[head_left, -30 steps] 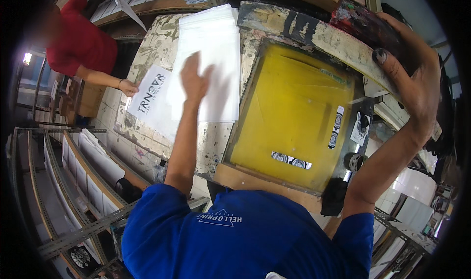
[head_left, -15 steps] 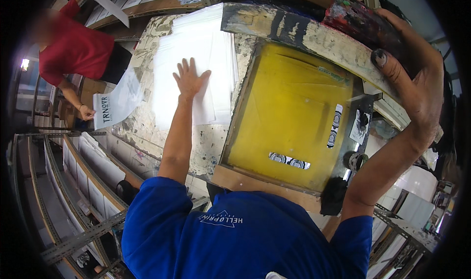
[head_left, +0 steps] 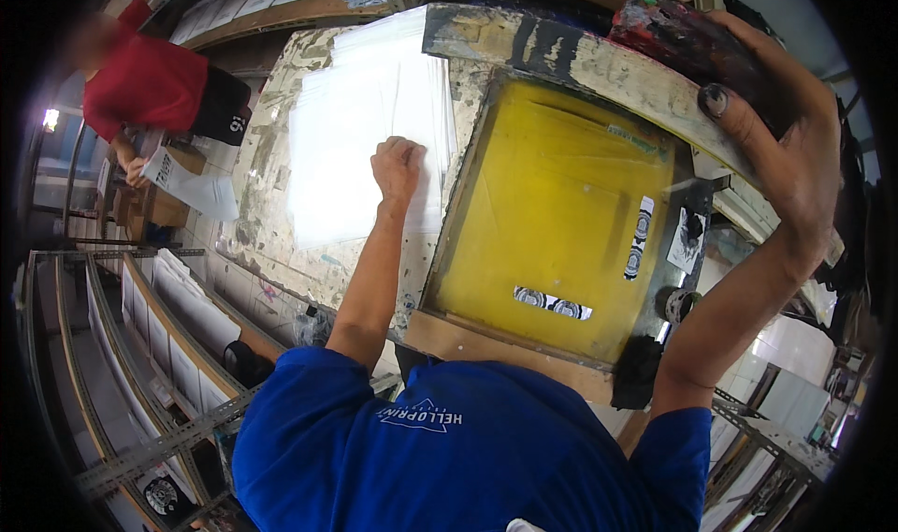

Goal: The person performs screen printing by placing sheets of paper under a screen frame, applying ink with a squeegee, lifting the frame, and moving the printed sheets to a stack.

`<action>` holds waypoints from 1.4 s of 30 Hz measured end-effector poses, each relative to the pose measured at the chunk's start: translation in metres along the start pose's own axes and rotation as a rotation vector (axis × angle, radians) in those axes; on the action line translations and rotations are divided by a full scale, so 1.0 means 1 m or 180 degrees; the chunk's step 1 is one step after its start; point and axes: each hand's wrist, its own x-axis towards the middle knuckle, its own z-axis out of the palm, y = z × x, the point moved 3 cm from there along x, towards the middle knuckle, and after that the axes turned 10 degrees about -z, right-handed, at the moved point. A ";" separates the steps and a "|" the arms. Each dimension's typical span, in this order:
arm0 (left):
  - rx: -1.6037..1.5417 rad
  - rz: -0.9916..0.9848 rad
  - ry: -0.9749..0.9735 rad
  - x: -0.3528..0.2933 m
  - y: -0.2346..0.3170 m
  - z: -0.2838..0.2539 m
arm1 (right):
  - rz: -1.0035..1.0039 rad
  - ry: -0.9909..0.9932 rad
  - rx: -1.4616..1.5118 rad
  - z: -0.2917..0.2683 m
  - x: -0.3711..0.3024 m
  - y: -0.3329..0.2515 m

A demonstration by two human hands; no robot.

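White paper sheets (head_left: 346, 158) point longways away from the person. Left hand (head_left: 398, 167) curls its fingers there; can't tell if pinching. Right hand (head_left: 803, 158) grips a paint-stained block (head_left: 678, 38).

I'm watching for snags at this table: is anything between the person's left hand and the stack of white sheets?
Nothing visible is. The left hand, fingers curled, is right over the stack of white sheets, with no object seen in between. The yellow framed panel lies to the right of the stack.
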 end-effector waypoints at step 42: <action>-0.0002 0.2487 -0.2931 -0.219 0.257 0.096 | -0.0619 0.0361 -0.1002 -0.007 -0.005 -0.040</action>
